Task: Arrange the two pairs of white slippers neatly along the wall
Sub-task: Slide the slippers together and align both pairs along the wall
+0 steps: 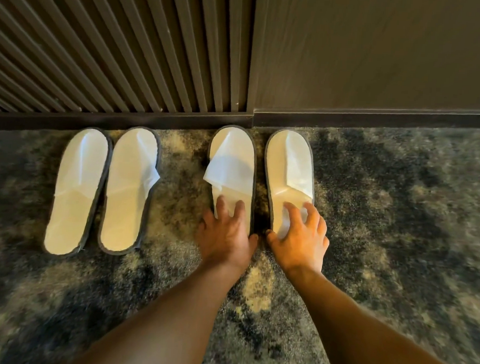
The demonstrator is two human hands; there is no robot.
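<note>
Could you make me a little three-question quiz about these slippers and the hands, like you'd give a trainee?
1. True or false: all four slippers point their toes toward the wall.
2. Which hand rests on the far right slipper? A) left hand B) right hand C) neither
3. Fill in: the left pair lies on the ____ with no hand on it.

Key:
1. True.
2. B: the right hand rests on its heel end, while the left hand rests on the slipper beside it.
3. Carpet.
</note>
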